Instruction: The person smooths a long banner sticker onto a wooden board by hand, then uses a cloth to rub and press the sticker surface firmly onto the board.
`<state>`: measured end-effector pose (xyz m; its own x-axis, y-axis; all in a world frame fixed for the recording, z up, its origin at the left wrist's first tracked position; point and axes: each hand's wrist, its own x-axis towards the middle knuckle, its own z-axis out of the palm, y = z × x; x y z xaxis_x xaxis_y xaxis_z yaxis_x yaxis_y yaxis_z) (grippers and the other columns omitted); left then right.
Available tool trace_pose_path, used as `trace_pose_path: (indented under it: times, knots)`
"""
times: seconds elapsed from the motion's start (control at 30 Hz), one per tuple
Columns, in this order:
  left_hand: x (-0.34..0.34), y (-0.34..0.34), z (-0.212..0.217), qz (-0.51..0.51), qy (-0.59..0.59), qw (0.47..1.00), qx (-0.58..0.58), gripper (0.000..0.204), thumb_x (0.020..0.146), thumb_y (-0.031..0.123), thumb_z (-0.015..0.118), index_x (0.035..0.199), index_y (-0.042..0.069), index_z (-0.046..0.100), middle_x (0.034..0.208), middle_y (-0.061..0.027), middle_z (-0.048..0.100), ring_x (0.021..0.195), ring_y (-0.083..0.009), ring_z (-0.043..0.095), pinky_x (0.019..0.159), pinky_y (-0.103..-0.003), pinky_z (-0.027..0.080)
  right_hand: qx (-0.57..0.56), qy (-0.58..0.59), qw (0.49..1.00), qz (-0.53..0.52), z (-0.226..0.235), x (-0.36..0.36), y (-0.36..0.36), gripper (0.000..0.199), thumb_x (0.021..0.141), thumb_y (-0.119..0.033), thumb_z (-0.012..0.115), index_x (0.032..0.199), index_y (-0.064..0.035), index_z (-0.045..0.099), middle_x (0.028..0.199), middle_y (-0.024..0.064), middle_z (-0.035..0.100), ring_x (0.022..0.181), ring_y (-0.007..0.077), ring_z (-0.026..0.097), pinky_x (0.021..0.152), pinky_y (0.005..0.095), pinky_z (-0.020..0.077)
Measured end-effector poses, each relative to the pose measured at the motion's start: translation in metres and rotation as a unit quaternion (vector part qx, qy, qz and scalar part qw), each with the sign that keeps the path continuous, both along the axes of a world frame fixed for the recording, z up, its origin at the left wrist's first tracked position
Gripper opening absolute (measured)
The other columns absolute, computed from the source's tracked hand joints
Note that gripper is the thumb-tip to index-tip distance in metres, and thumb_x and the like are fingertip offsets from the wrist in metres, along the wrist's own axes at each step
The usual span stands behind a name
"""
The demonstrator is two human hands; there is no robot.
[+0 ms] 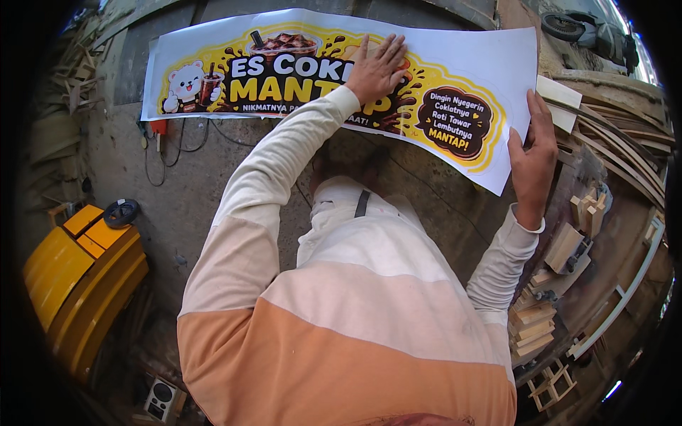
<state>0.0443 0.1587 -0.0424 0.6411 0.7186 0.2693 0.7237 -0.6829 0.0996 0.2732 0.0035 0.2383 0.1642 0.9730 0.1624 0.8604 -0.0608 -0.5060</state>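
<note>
A long printed banner sticker [334, 78] in yellow, white and brown is spread out in front of me, with a bear figure and an iced drink pictured on it. Its near right corner bends downward. My left hand [379, 69] lies flat on the middle of the print, fingers stretched out. At the banner's right edge is my right hand [534, 156], its fingers extended and its thumb spread apart, touching the white margin. What lies under the banner is mostly hidden.
Wood strips [625, 135] are stacked at the right, with cut wooden blocks [536, 323] nearer me. A yellow-orange cabinet-like object [89, 284] stands at the left, with a small black wheel [121, 212] on it. Thin cables [181, 138] trail over the concrete floor. A speaker-like box [162, 397] sits lower left.
</note>
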Motion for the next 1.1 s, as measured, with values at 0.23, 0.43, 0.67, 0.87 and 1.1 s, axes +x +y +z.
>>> trace_pose_path:
  times: [0.23, 0.43, 0.67, 0.87, 1.1]
  knots:
    - [-0.024, -0.086, 0.02, -0.045, -0.023, 0.993, -0.105, 0.084, 0.104, 0.062, 0.034, 0.161, 0.001, 0.029, 0.171, -0.0135, 0.021, 0.159, -0.0253, 0.016, 0.126, -0.059, 0.003, -0.003, -0.024, 1.0, 0.008, 0.005, 0.007, 0.006, 0.066, 0.084, 0.008, 0.058, 0.149, -0.002, 0.051, 0.148, 0.02, 0.055, 0.135, 0.0363, 0.055, 0.112, 0.0418, 0.044]
    - [-0.032, -0.152, 0.042, -0.062, -0.005, 0.982, -0.176, 0.1, 0.097, 0.077, 0.032, 0.162, 0.0, 0.024, 0.172, -0.0138, 0.018, 0.16, -0.0253, 0.011, 0.127, -0.057, -0.002, 0.001, -0.016, 1.0, 0.004, -0.002, 0.013, 0.007, 0.067, 0.084, 0.008, 0.059, 0.149, -0.0027, 0.051, 0.149, 0.0198, 0.054, 0.136, 0.0367, 0.054, 0.113, 0.0423, 0.0442]
    - [-0.024, -0.127, 0.039, -0.042, -0.017, 0.986, -0.163, 0.098, 0.097, 0.075, 0.037, 0.162, 0.003, 0.025, 0.172, -0.012, 0.019, 0.16, -0.0237, 0.011, 0.126, -0.06, -0.002, 0.009, -0.017, 1.0, 0.011, -0.01, 0.02, 0.005, 0.067, 0.084, 0.007, 0.06, 0.15, -0.0035, 0.051, 0.149, 0.0203, 0.054, 0.137, 0.0368, 0.054, 0.114, 0.0424, 0.0436]
    - [0.005, -0.068, 0.02, -0.003, -0.042, 0.994, -0.103, 0.094, 0.097, 0.075, 0.038, 0.16, 0.005, 0.033, 0.171, -0.0089, 0.024, 0.159, -0.0226, 0.016, 0.122, -0.068, -0.002, 0.003, -0.011, 1.0, 0.013, -0.011, 0.022, 0.004, 0.067, 0.084, 0.008, 0.06, 0.149, -0.0031, 0.051, 0.148, 0.0201, 0.055, 0.135, 0.0367, 0.055, 0.114, 0.0421, 0.0431]
    - [0.029, -0.002, 0.003, 0.01, -0.031, 0.998, -0.05, 0.096, 0.096, 0.079, 0.034, 0.16, 0.008, 0.034, 0.171, -0.0073, 0.024, 0.159, -0.0209, 0.017, 0.12, -0.073, -0.002, -0.003, -0.031, 0.999, 0.013, -0.011, 0.019, 0.009, 0.064, 0.085, 0.005, 0.06, 0.148, -0.0016, 0.052, 0.147, 0.0209, 0.056, 0.134, 0.0375, 0.056, 0.113, 0.0428, 0.0435]
